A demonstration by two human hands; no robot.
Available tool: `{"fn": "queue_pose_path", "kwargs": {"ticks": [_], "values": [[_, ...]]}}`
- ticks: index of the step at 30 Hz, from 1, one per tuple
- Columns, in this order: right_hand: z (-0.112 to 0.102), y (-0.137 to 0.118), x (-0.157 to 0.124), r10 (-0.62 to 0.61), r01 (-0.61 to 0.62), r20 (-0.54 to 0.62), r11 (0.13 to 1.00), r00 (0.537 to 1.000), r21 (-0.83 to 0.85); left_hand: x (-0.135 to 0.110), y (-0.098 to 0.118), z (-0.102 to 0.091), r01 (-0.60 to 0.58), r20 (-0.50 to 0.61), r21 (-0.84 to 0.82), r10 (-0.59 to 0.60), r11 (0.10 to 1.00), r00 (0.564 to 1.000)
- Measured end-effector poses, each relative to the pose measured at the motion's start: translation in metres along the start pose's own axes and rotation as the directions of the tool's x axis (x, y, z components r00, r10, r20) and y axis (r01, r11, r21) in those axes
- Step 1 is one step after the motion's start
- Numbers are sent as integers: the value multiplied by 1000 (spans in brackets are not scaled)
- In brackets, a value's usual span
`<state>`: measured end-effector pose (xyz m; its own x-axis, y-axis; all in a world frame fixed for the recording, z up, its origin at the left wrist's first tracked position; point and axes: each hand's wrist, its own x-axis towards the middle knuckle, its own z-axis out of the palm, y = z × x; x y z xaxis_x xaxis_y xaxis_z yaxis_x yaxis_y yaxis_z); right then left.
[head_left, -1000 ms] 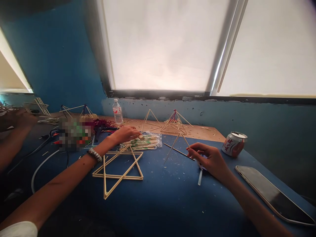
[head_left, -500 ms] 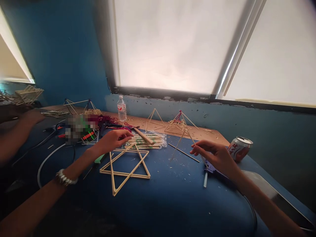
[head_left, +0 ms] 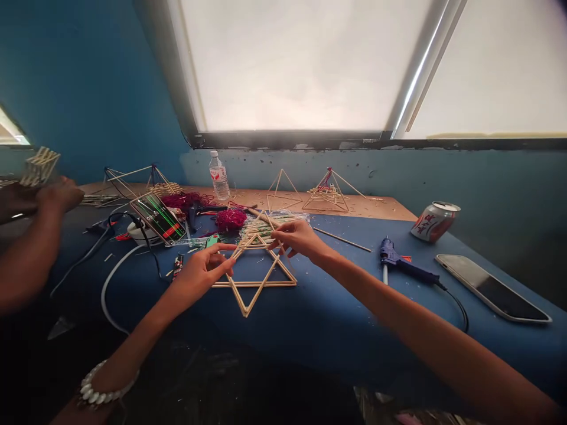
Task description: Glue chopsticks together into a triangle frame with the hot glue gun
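A six-pointed star of thin wooden sticks (head_left: 254, 284) lies on the blue tabletop in front of me. My left hand (head_left: 206, 268) is at its upper left side, with thumb and fingers closed around the sticks there. My right hand (head_left: 299, 238) pinches a thin stick frame (head_left: 267, 203) that rises to a point above the star's far side. The lower ends of this frame are hard to tell apart from the star. Behind my hands lies a plastic-wrapped bundle of sticks (head_left: 252, 229), partly hidden.
To the right are a blue glue gun (head_left: 392, 257), a phone (head_left: 496, 289) and a drink can (head_left: 436, 221). Stick pyramids (head_left: 325, 198), a water bottle (head_left: 218, 177) and dark red yarn (head_left: 231, 219) stand behind. A propped phone (head_left: 158, 218) and another person's hand (head_left: 59, 195) are at left.
My right hand has moved left, bringing the stick frame over the star. My left hand has come down onto the star's left side. The view has shifted.
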<state>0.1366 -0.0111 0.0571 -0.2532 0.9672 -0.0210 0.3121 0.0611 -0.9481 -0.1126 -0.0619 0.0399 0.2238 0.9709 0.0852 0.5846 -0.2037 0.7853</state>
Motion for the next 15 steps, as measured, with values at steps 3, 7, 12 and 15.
{"fn": "queue_pose_path", "kwargs": {"ticks": [3, 7, 12, 15], "values": [[7, 2, 7, -19, 28, 39, 971, 999, -237, 1, -9, -4, 64, -105, 238, -39, 969, 994], [14, 1, 8, -107, 88, 12, 746, 994, -660, -1, -18, 5, 86, -246, 512, 50, 854, 968], [25, 8, 17, -141, 84, 20, 464, 990, -882, -6, -27, 18, 21, -327, 666, 266, 746, 907], [28, 10, 20, -132, 70, 21, 379, 991, -923, -8, -28, 22, 41, -343, 714, 299, 699, 891]]}}
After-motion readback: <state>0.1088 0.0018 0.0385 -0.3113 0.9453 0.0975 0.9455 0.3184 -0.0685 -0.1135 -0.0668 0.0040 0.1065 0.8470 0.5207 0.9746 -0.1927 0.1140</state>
